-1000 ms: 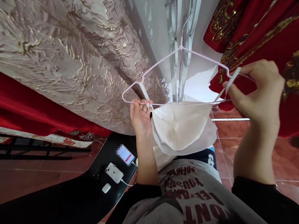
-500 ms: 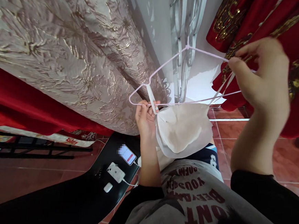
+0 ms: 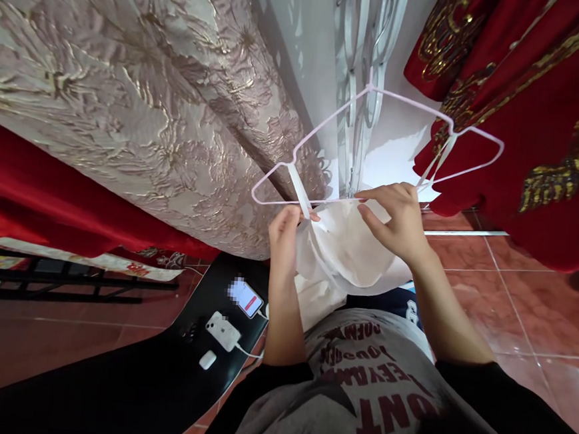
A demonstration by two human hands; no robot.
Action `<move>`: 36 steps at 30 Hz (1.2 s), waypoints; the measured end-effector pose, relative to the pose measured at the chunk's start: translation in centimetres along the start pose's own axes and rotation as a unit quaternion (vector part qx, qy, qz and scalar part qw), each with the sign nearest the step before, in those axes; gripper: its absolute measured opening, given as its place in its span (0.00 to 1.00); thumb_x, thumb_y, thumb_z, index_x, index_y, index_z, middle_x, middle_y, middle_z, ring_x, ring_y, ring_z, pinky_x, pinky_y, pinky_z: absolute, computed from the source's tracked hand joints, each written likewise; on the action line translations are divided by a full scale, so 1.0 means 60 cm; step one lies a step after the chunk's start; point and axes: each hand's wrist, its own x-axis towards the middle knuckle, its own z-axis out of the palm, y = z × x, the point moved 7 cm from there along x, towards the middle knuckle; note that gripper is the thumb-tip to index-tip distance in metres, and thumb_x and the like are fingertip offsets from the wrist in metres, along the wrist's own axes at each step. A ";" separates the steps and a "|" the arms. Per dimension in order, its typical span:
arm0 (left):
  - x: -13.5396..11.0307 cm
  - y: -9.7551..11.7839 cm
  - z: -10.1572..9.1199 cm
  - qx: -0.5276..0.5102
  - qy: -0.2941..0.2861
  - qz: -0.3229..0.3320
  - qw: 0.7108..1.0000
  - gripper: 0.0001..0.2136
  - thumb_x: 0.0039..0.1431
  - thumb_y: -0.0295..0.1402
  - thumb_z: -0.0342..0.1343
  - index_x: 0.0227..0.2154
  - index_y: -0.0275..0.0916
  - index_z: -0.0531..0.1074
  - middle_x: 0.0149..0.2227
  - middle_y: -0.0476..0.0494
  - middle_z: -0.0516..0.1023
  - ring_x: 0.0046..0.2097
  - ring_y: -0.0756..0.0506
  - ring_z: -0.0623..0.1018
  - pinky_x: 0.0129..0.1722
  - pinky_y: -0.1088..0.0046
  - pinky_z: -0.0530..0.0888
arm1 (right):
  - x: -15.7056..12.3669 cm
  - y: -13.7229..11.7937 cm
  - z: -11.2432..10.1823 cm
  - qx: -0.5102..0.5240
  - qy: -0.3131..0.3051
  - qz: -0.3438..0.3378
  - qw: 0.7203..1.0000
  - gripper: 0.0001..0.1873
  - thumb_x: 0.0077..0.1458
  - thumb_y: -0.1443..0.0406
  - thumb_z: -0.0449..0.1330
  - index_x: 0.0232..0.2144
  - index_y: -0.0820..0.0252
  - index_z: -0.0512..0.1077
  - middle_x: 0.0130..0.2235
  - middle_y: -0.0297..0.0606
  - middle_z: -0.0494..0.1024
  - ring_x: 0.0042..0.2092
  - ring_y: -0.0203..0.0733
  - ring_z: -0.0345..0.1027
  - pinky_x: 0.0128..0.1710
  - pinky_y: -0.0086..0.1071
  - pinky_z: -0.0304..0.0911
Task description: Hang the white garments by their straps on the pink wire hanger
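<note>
A pale pink wire hanger (image 3: 327,123) hangs in front of me with a small white garment (image 3: 349,252) strung on it by two thin straps. My left hand (image 3: 284,233) pinches the garment's left edge where the left strap (image 3: 299,190) meets it. My right hand (image 3: 398,219) is at the hanger's bottom wire, thumb and fingers closed on the garment's top edge. The right strap (image 3: 439,163) loops over the hanger's right shoulder.
A gold-patterned pink fabric (image 3: 104,82) hangs at left above red cloth (image 3: 45,198). Red embroidered garments (image 3: 541,130) hang at right. A white rack (image 3: 366,62) stands behind. Two phones (image 3: 231,316) and an earbud case (image 3: 207,359) lie on a black surface (image 3: 105,390).
My right hand let go of the right strap at the hanger's shoulder and came down to the garment's top edge. My left hand stays at the left strap.
</note>
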 end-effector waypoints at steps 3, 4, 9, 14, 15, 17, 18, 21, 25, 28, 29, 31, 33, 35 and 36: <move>-0.019 0.041 -0.002 0.070 -0.097 0.002 0.993 0.13 0.69 0.44 0.60 0.38 0.41 0.84 0.39 0.40 0.86 0.46 0.43 0.84 0.44 0.70 0.77 | 0.001 -0.003 -0.001 0.013 -0.002 0.015 1.000 0.14 0.71 0.56 0.56 0.41 0.52 0.81 0.40 0.36 0.87 0.42 0.46 0.75 0.52 0.45 0.58; -0.022 0.058 -0.003 0.062 -0.120 0.004 0.991 0.12 0.68 0.44 0.62 0.41 0.42 0.85 0.40 0.39 0.86 0.46 0.42 0.84 0.40 0.70 0.77 | 0.003 -0.004 -0.002 0.020 -0.003 0.018 1.000 0.15 0.71 0.55 0.56 0.40 0.52 0.80 0.40 0.35 0.87 0.41 0.46 0.75 0.52 0.44 0.57; 0.001 0.140 -0.026 -0.121 -0.089 0.074 0.986 0.26 0.60 0.55 0.64 0.52 0.41 0.82 0.53 0.35 0.84 0.56 0.37 0.82 0.32 0.73 0.78 | 0.003 -0.011 -0.004 0.043 -0.005 0.025 0.999 0.15 0.70 0.55 0.57 0.37 0.52 0.80 0.37 0.34 0.86 0.39 0.45 0.74 0.52 0.44 0.58; 0.035 0.148 -0.098 -0.156 0.119 0.212 0.957 0.11 0.67 0.39 0.59 0.50 0.49 0.79 0.69 0.53 0.73 0.70 0.39 0.72 0.36 0.75 0.78 | -0.007 -0.017 -0.006 0.030 0.005 0.008 1.000 0.12 0.70 0.60 0.57 0.41 0.53 0.81 0.40 0.35 0.87 0.40 0.45 0.75 0.52 0.45 0.59; 0.037 0.137 -0.107 -0.145 0.147 0.212 0.955 0.10 0.68 0.34 0.58 0.49 0.50 0.79 0.69 0.56 0.73 0.70 0.40 0.73 0.34 0.76 0.76 | -0.009 -0.019 -0.006 0.029 0.003 0.001 1.000 0.12 0.70 0.60 0.57 0.43 0.53 0.81 0.41 0.35 0.87 0.41 0.46 0.75 0.52 0.45 0.59; 0.039 0.107 -0.107 -0.125 0.165 0.166 0.964 0.10 0.69 0.32 0.58 0.49 0.50 0.79 0.65 0.54 0.77 0.66 0.40 0.76 0.31 0.77 0.73 | -0.013 -0.026 -0.001 0.034 -0.009 -0.014 0.999 0.12 0.70 0.61 0.57 0.47 0.52 0.81 0.44 0.36 0.87 0.44 0.47 0.76 0.52 0.46 0.60; 0.039 0.091 -0.098 -0.120 0.155 0.132 0.972 0.08 0.69 0.35 0.59 0.48 0.48 0.79 0.62 0.49 0.80 0.63 0.40 0.79 0.31 0.77 0.73 | -0.014 -0.032 0.004 0.040 -0.019 -0.023 0.999 0.13 0.70 0.61 0.57 0.51 0.51 0.80 0.46 0.37 0.86 0.46 0.47 0.77 0.53 0.46 0.60; 0.026 0.053 -0.056 -0.122 0.119 0.062 0.983 0.16 0.65 0.48 0.64 0.43 0.40 0.79 0.48 0.37 0.86 0.52 0.40 0.85 0.27 0.78 0.71 | -0.018 -0.052 0.018 0.058 -0.037 -0.055 0.996 0.19 0.69 0.61 0.59 0.59 0.50 0.75 0.53 0.39 0.85 0.52 0.50 0.77 0.55 0.49 0.63; 0.011 0.038 -0.015 -0.162 0.118 0.061 0.978 0.22 0.59 0.56 0.66 0.37 0.39 0.75 0.33 0.43 0.80 0.42 0.44 0.85 0.21 0.81 0.64 | -0.030 -0.037 -0.003 0.076 0.074 -0.026 0.994 0.19 0.68 0.60 0.60 0.59 0.46 0.74 0.58 0.40 0.81 0.61 0.52 0.74 0.62 0.54 0.66; 0.013 0.033 -0.002 -0.185 0.111 0.057 0.975 0.23 0.57 0.57 0.68 0.34 0.40 0.73 0.30 0.46 0.76 0.40 0.45 0.85 0.20 0.81 0.62 | -0.053 0.027 -0.053 0.086 0.236 0.078 0.965 0.22 0.65 0.60 0.62 0.60 0.46 0.73 0.61 0.42 0.76 0.65 0.53 0.70 0.63 0.56 0.68; 0.015 0.031 0.000 -0.189 0.111 0.054 0.974 0.24 0.56 0.57 0.68 0.34 0.40 0.72 0.30 0.46 0.75 0.40 0.45 0.85 0.20 0.81 0.62 | -0.058 0.050 -0.064 0.098 0.256 0.112 0.955 0.24 0.63 0.60 0.63 0.61 0.46 0.72 0.62 0.43 0.75 0.64 0.52 0.71 0.62 0.56 0.70; 0.019 0.027 0.001 -0.189 0.114 0.051 0.974 0.24 0.56 0.58 0.68 0.34 0.40 0.70 0.30 0.46 0.74 0.40 0.45 0.85 0.20 0.81 0.61 | -0.055 0.085 -0.076 0.123 0.220 0.162 0.954 0.24 0.62 0.60 0.63 0.60 0.49 0.74 0.61 0.44 0.77 0.61 0.51 0.74 0.59 0.53 0.73; 0.021 0.025 0.001 -0.174 0.122 0.051 0.976 0.25 0.57 0.59 0.66 0.34 0.41 0.69 0.31 0.46 0.73 0.40 0.45 0.84 0.20 0.81 0.61 | -0.042 0.101 -0.085 0.127 0.165 0.180 0.961 0.21 0.61 0.60 0.63 0.56 0.52 0.77 0.57 0.44 0.81 0.57 0.49 0.77 0.56 0.50 0.75; 0.021 0.025 0.001 -0.151 0.128 0.052 0.979 0.26 0.58 0.61 0.64 0.35 0.42 0.67 0.31 0.46 0.72 0.40 0.45 0.83 0.21 0.80 0.61 | -0.026 0.103 -0.096 0.121 0.132 0.176 0.968 0.21 0.61 0.60 0.64 0.55 0.54 0.78 0.51 0.44 0.84 0.53 0.48 0.78 0.51 0.46 0.76; 0.021 0.025 0.001 -0.140 0.129 0.053 0.980 0.26 0.58 0.62 0.63 0.35 0.42 0.67 0.31 0.46 0.72 0.41 0.45 0.83 0.21 0.81 0.61 | -0.018 0.103 -0.101 0.122 0.123 0.174 0.969 0.21 0.60 0.60 0.64 0.55 0.55 0.78 0.48 0.43 0.84 0.50 0.48 0.79 0.49 0.45 0.77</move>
